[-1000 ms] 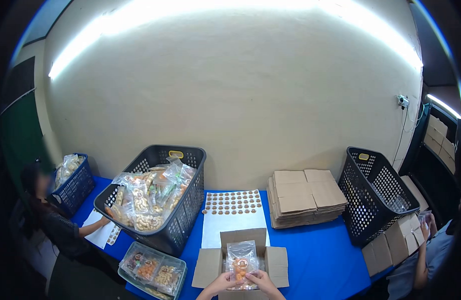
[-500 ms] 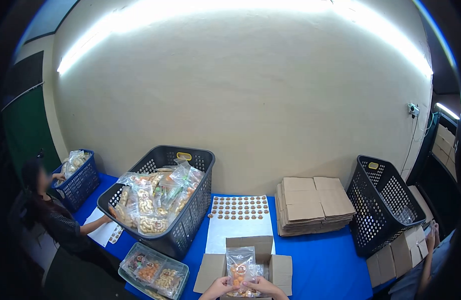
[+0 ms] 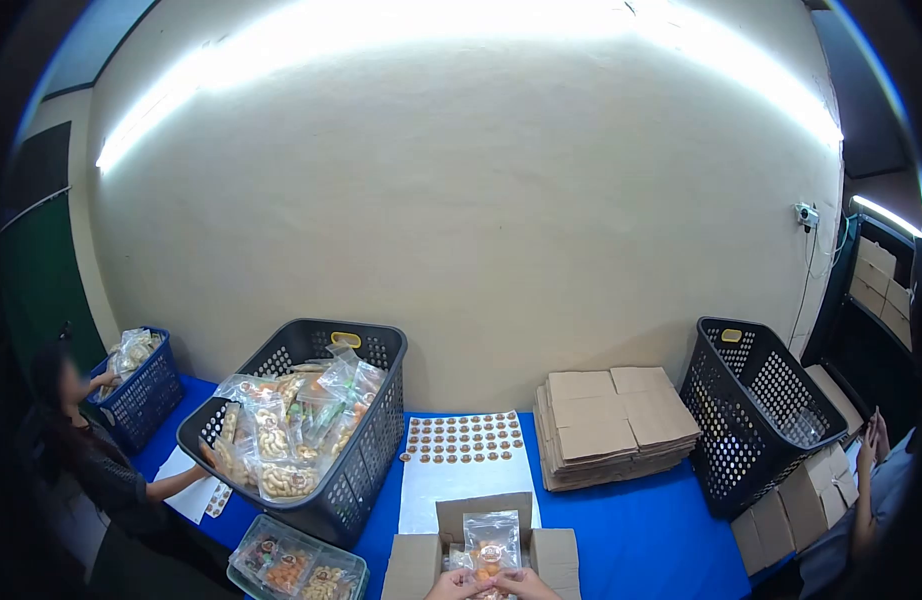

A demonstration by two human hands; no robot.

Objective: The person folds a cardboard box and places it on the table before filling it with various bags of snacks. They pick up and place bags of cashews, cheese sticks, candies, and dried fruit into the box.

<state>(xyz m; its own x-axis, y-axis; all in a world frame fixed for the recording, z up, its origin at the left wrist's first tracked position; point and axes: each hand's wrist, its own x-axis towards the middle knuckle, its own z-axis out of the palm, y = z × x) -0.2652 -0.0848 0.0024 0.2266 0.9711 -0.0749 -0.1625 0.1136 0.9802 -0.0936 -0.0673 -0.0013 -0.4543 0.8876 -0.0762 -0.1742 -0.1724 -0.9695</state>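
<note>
Both my hands are at the bottom centre, closed on the lower part of a clear bag (image 3: 492, 540) of orange pieces with a round label. My left hand (image 3: 459, 584) grips its left side and my right hand (image 3: 526, 583) its right side. The bag stands upright over an open cardboard box (image 3: 554, 560), whose flaps are spread. Inside the box, other clear packaging shows just left of the bag. Behind the box lies a white sheet (image 3: 461, 490) with rows of round stickers (image 3: 471, 437).
A black basket (image 3: 366, 470) of snack bags and a tray (image 3: 356, 580) stand left. Flattened cartons (image 3: 616, 410) and another black basket (image 3: 721, 430) are right. One person (image 3: 101, 470) reaches toward baskets at far left; another person's hands (image 3: 869, 445) show far right.
The view has shifted, so most of the scene sits lower and slightly left. My hands still hold the bag, now with their fingers closer together at its lower middle.
</note>
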